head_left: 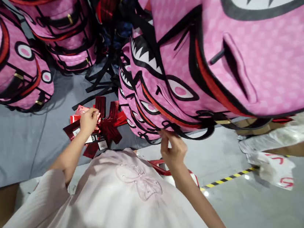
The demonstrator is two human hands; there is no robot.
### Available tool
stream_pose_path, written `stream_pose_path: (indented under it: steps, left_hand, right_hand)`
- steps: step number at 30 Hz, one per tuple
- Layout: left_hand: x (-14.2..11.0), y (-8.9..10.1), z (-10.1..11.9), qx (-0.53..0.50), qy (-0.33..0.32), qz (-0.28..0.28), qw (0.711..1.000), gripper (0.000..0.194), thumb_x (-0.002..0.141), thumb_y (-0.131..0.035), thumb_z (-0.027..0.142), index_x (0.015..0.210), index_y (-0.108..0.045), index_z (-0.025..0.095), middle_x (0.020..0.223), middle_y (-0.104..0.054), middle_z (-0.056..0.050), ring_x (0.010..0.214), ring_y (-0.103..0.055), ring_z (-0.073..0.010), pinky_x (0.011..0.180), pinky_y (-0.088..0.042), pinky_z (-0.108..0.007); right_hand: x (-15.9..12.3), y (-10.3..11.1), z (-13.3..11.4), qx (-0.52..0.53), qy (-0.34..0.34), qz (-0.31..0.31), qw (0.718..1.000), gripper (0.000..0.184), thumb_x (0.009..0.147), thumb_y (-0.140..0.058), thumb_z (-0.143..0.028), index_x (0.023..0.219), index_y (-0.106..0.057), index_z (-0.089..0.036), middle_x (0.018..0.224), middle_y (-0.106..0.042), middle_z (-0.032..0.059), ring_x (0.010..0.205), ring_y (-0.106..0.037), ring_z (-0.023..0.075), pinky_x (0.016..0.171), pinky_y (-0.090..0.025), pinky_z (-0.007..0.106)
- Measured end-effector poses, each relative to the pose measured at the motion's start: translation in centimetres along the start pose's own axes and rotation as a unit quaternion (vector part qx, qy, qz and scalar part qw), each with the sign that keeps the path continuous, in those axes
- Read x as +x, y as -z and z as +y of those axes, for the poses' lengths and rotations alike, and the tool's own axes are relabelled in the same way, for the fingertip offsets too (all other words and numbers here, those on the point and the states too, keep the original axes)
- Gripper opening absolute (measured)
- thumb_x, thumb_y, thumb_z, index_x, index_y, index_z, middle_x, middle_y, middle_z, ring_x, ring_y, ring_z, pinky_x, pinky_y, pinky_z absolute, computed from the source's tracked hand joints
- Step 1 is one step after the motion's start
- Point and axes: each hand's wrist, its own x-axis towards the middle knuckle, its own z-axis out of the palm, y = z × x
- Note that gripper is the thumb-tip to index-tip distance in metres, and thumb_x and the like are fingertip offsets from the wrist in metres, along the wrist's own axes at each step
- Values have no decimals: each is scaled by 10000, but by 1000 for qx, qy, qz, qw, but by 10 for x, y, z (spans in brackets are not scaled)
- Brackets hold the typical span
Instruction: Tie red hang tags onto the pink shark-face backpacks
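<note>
My left hand is closed in a pinch over a pile of dark red, shiny hang tags on the grey-covered table. What its fingertips hold is too small to make out. My right hand is also pinched, with the fingertips at the lower edge of a pink backpack, beside its black loops. Whatever lies between those fingers is hidden. This backpack has shark teeth, eyes and red-edged zips, and stands in a row of similar ones. A larger-looking pink shark backpack fills the upper right, close to the camera.
More pink backpacks stand at the back left. Black straps trail over the grey table cover. Plastic bags and cardboard lie at right, near yellow-black floor tape. A red-rimmed object is below the table edge.
</note>
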Motion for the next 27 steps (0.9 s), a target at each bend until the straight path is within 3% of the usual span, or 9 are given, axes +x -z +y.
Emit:
stream_pose_path:
  steps: [3, 6, 9, 11, 13, 16, 18, 23, 27]
  left_hand:
    - [-27, -2, -29, 105, 36, -58, 992, 234, 898, -498, 300, 966, -703, 211, 923, -738, -66, 849, -658, -237, 717, -441, -310]
    - [-51, -15, -35, 181, -28, -74, 980, 214, 891, -524, 318, 901, -701, 198, 997, -727, -110, 970, -620, -293, 797, -431, -378]
    - [-60, -26, -39, 204, -49, -12, 978, 227, 876, -547, 321, 969, -684, 166, 1069, -699, -160, 1059, -558, -346, 854, -404, -454]
    - [-56, -28, -47, 181, -47, 30, 982, 271, 879, -524, 276, 1081, -661, 159, 1157, -671, -172, 1113, -529, -343, 874, -391, -463]
    - [-48, -27, -58, 158, -55, 11, 986, 284, 874, -500, 229, 1103, -660, 176, 1163, -677, -154, 1108, -536, -314, 898, -377, -457]
    - [-33, -23, -72, 156, -75, -84, 981, 248, 833, -479, 152, 930, -704, 192, 978, -729, -119, 986, -585, -276, 947, -344, -478]
    - [-26, -21, -78, 159, -95, -119, 976, 236, 804, -479, 127, 839, -705, 186, 885, -733, -113, 925, -598, -266, 978, -321, -500]
    - [-18, -10, -82, 128, -167, -140, 967, 226, 850, -491, 231, 859, -716, 214, 921, -733, -94, 949, -590, -261, 976, -335, -484]
    - [-10, 0, -83, 129, -153, -173, 964, 223, 847, -496, 218, 802, -714, 230, 896, -742, -63, 893, -623, -239, 959, -353, -455]
  right_hand:
    - [-11, -32, -23, 88, -10, -128, 988, 256, 940, -479, -207, 1095, -682, -221, 941, -757, 58, 813, -714, 181, 770, -550, 290]
    - [-14, -76, -47, 150, -38, -291, 944, 273, 960, -450, -222, 1101, -683, -212, 1045, -743, 61, 930, -704, 172, 849, -533, 278]
    - [-8, -120, -69, 148, -68, -420, 893, 273, 941, -484, -207, 1133, -678, -213, 1097, -733, 53, 984, -688, 164, 892, -508, 263]
    - [-1, -144, -83, 127, -77, -472, 869, 313, 930, -499, -201, 1204, -650, -225, 1071, -738, 36, 969, -685, 160, 880, -501, 252]
    - [8, -163, -96, 116, -71, -489, 861, 395, 933, -490, -210, 1316, -581, -244, 1039, -741, 18, 941, -685, 157, 850, -497, 240]
    - [22, -187, -111, 97, -54, -495, 862, 486, 949, -456, -226, 1433, -469, -268, 1047, -738, 19, 931, -686, 168, 814, -492, 240]
    - [29, -202, -117, 67, -52, -512, 855, 491, 952, -454, -242, 1441, -462, -280, 1046, -740, 34, 929, -690, 188, 796, -490, 252]
    - [33, -225, -116, 34, -67, -529, 845, 453, 958, -438, -234, 1398, -513, -311, 1107, -733, 41, 978, -690, 200, 803, -484, 262]
    - [28, -229, -114, 32, -82, -510, 856, 419, 964, -431, -255, 1363, -545, -311, 1148, -722, 30, 1017, -678, 192, 828, -482, 259]
